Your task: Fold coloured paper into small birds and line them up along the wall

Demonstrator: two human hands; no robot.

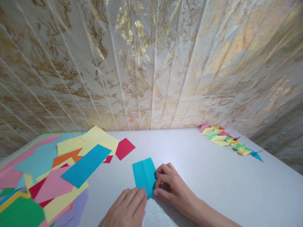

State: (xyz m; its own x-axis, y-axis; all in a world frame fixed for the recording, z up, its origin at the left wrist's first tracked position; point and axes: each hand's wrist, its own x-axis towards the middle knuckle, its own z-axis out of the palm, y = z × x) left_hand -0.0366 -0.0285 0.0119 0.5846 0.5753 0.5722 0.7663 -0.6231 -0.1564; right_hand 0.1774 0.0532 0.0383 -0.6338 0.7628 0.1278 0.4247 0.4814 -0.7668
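Note:
A small blue sheet of origami paper (142, 173) lies on the white table in front of me, with a crease running down its middle. My left hand (129, 206) rests at its near edge, fingers together and bent, their tips pressing on the near corner; the thumb is hidden. Along the right edge, my right hand (169, 184) has its curled fingers and thumb closed on the paper.
On the left lies a spread heap of coloured paper, with a blue strip (86, 165) on top. A red paper piece (125, 148) sits beyond my sheet. Several folded paper cranes (220, 140) stand in rows at the back right. A patterned curtain (146, 78) hangs behind the white table (213, 186).

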